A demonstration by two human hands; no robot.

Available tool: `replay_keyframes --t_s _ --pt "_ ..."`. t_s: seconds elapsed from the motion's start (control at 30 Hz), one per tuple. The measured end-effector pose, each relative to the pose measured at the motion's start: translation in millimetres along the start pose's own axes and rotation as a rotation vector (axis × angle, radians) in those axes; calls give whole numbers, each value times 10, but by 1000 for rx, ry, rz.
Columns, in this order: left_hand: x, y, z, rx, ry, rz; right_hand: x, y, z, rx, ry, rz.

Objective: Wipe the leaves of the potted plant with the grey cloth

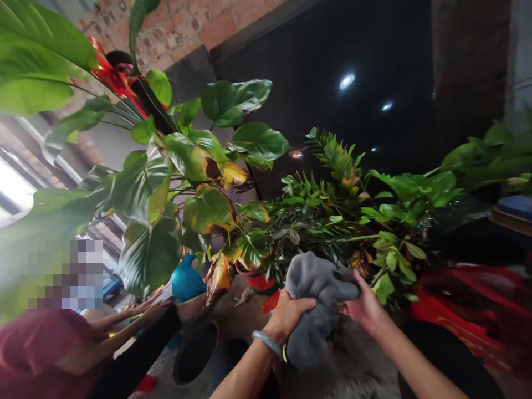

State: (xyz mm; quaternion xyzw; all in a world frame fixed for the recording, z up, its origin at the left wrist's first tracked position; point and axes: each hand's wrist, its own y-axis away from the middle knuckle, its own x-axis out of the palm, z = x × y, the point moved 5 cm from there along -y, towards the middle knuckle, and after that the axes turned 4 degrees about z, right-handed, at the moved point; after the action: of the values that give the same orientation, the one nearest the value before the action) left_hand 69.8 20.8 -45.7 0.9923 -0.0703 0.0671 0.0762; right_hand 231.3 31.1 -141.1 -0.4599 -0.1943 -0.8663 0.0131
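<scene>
A soft grey cloth (310,277) is bunched up in front of me, its lower part hanging down. My left hand (286,316), with a pale bracelet at the wrist, is closed around the cloth's left side, thumb on top. On the other side, my right hand (368,307) grips a stretched-out end of the same cloth between thumb and fingers. Just beyond it are the leaves of a green plant (384,266). Behind my left hand stands a red pot (260,280), partly hidden by foliage.
Large leaves, some yellow and brown (210,208), fill the left. Beside me at lower left sits a person in a maroon top (45,349). A dark bucket (195,354) and a blue container (188,280) stand nearby. Red material (465,310) lies at right, before a dark glossy panel (316,72).
</scene>
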Motion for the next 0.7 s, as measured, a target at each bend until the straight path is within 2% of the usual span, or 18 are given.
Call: replay_keyframes --t_s 0.03,0.1,0.17,0.23,0.3,0.37,0.43,0.5,0.57,0.6,0.63,0.7 --pt "-1 59 -89 11 6 24 3 8 1 2 4 -14" --pt "45 93 -424 87 19 33 34 45 12 29 7 -48" --pt "91 7 -809 259 51 -57 90 91 34 56 10 -68" --pt "122 -145 -991 393 98 -162 143 124 55 65 13 -68" --pt "125 -290 -857 366 107 -227 150 133 59 64 13 -72" --pt "92 -328 -509 213 48 -224 105 113 43 64 13 -72" --pt "45 -215 -171 59 -39 -123 29 76 23 62 26 -52" --pt "28 -18 -47 -1 -98 47 -50 38 10 55 45 -26" --pt "35 138 -202 49 -122 150 -116 13 17 32 42 -32" --pt "39 167 -360 106 -112 145 -136 7 24 20 35 -42" --pt "38 159 -539 173 -88 103 -144 5 31 13 28 -52" --pt "16 60 -852 308 -5 -56 -129 6 36 15 30 -51"
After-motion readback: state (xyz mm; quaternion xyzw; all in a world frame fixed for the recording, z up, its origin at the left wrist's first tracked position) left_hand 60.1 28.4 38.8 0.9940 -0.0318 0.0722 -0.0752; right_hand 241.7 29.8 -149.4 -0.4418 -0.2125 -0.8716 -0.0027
